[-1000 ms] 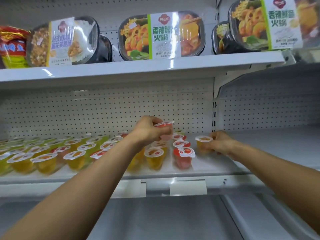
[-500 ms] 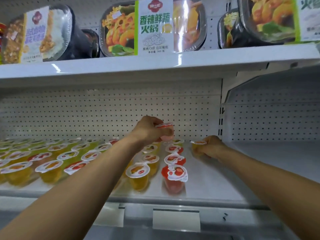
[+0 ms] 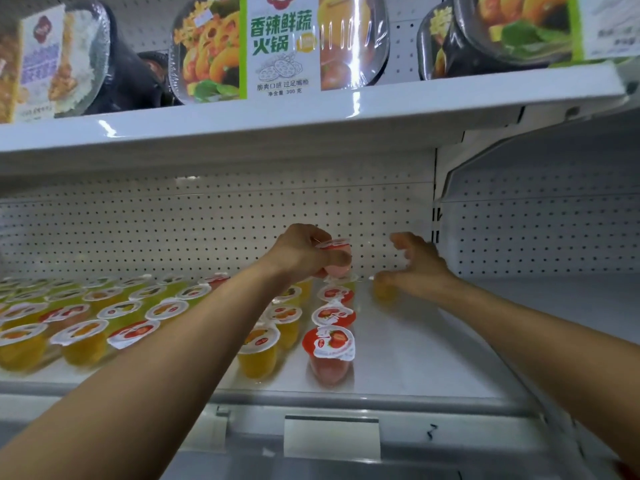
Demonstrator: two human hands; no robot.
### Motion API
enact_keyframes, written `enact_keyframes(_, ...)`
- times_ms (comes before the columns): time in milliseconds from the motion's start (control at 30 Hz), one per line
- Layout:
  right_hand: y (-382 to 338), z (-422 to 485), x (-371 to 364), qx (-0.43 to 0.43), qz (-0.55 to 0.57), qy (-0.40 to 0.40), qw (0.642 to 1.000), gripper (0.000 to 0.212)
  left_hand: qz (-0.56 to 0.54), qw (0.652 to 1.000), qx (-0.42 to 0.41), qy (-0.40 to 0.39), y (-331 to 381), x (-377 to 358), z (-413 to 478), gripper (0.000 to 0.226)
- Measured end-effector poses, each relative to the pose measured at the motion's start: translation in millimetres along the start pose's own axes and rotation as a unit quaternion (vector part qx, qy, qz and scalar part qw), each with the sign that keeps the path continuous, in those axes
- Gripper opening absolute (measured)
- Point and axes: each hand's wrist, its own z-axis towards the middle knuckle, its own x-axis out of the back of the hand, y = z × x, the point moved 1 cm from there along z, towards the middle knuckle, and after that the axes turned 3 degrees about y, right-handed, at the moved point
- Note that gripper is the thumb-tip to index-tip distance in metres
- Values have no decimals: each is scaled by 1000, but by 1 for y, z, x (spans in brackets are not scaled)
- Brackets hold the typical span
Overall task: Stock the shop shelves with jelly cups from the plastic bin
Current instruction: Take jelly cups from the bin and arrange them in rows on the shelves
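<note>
Rows of jelly cups stand on the white middle shelf (image 3: 415,358), yellow ones on the left and a column of red ones (image 3: 330,351) in the middle. My left hand (image 3: 301,252) grips a pink-red jelly cup (image 3: 337,258) in the air above the back of the rows. My right hand (image 3: 414,265) hovers with fingers spread just over a yellow jelly cup (image 3: 383,289) that stands alone at the back, right of the red column. The plastic bin is out of view.
The upper shelf (image 3: 311,116) hangs low over my hands and carries boxed hotpot meals (image 3: 277,46). A perforated back panel (image 3: 207,220) closes the rear. A blank price-tag holder (image 3: 330,441) sits on the shelf's front rail. Bare shelf stretches right of the yellow cup.
My right hand has opened and lifted off the yellow cup, which now stands on the shelf. My left hand still holds its red cup in the same spot. The camera moved closer.
</note>
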Motion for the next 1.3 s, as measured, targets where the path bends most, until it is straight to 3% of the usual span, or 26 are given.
enact_keyframes(167,-42,-30,12,102,89,-98,986,57,5,1000,-8,-13,13,-7,1,53)
enact_keyframes(367,-41,-43,17,72,193,-55,977,35,6,999,-22,-40,24,-19,-6,53)
enact_keyframes(500,-24,-45,15,38,223,-61,972,40,-24,996,-15,-90,26,-21,-12,59)
enact_keyframes(633,-5,-52,10,-10,253,-78,964,30,16,997,-31,-66,21,-18,-18,36)
enact_keyframes(800,7,-59,0,-50,237,-101,965,21,36,998,-24,-40,7,-11,-22,35)
enact_keyframes(1133,7,-61,-7,-48,203,-107,972,39,29,999,-17,-16,-1,-10,-24,30)
enact_keyframes(1233,5,-62,-5,-27,185,-119,975,35,44,999,-15,-10,0,-11,-26,32)
enact_keyframes(1300,1,-64,0,2,173,-132,976,22,71,997,-26,-8,1,-12,-29,33)
